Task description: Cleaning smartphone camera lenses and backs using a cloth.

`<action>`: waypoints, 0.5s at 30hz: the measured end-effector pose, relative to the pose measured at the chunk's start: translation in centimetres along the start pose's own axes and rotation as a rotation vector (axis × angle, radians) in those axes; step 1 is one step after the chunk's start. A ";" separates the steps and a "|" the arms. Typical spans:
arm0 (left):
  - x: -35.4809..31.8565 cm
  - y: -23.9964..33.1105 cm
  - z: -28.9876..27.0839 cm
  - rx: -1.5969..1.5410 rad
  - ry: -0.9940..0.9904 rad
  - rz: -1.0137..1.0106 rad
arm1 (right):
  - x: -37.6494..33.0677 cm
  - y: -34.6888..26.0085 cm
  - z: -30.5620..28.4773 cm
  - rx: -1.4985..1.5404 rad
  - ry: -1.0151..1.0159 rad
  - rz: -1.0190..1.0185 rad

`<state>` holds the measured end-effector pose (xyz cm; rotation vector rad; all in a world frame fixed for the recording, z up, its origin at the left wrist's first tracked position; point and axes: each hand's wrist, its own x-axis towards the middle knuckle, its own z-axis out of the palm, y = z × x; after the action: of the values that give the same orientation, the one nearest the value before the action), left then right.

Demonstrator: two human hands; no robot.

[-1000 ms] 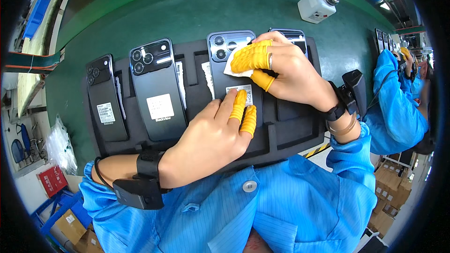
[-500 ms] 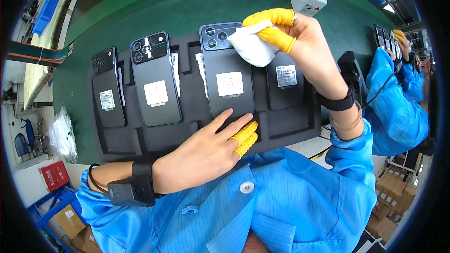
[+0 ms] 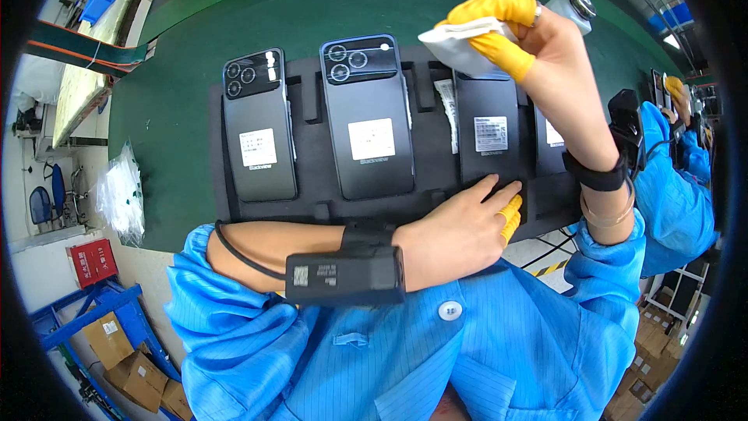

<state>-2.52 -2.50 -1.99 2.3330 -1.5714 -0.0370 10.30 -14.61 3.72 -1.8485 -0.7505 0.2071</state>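
1. Third phone [image 3: 488,105] in the row: 2 o'clock of view centre, back up, dark grey, white label on its lower half, camera end hidden behind the white cloth [image 3: 456,51].
2. Right hand [image 3: 557,51]: yellow-cotted fingers pinch the cloth, at 1 o'clock; cannot tell whether it touches the phone.
3. Left hand [image 3: 456,238]: two bare fingers spread, tips at the phone's 6 o'clock end.
4. Other phones, also back up: 10 o'clock [image 3: 261,129], 12 o'clock [image 3: 368,101], and a partly hidden one [image 3: 551,162] towards 3.
5. Surface: black slotted tray [image 3: 427,179] on a green bench [image 3: 175,140]. White bottle [image 3: 566,12] between 1 and 2; clear plastic bags [image 3: 121,196] at 9.
6. Room: cardboard boxes [image 3: 139,378] at 8; a co-worker's blue sleeve [image 3: 676,195] at 3.
7. Versus half a second ago: tray and both hands sit further towards 3 o'clock in view; the third phone's lenses, then visible, are now covered.
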 end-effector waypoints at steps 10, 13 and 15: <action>-5.3 -1.2 -7.8 0.372 -0.201 -0.551 | 5.2 5.0 4.1 -0.327 0.024 -0.178; -5.9 -1.0 -7.4 0.370 -0.252 -0.560 | 4.7 3.9 4.0 -0.384 -0.040 -0.128; -6.2 -0.8 -6.7 0.330 -0.157 -0.494 | 4.2 3.3 3.7 -0.320 -0.132 -0.103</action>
<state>-2.92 5.07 3.20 2.9951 -1.0876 -0.0822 13.12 -9.99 0.17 -2.1050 -1.0157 0.1500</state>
